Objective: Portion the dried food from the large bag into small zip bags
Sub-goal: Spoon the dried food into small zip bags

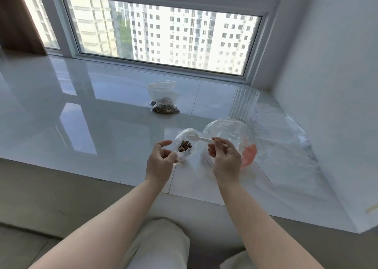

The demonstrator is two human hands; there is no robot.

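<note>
Center frame: left hand [161,158] pinching a small bag [185,144] open, right hand [224,156] gripping a white spoon [197,139] over it, big bag [229,138] just right.

Home setting, high-rise flat. Wide window [161,33] with white frame looks out on pale apartment towers, rows of small windows, patch of green trees between them. Below it, deep glossy white sill surface [92,105], bay-window style, mirrors sky and frame. Plain white wall [337,54] on right, dark wood cabinet edge [18,19] at far left. Grey tiled floor [41,197] below sill. Person sits facing window, light trousers in view.
</note>
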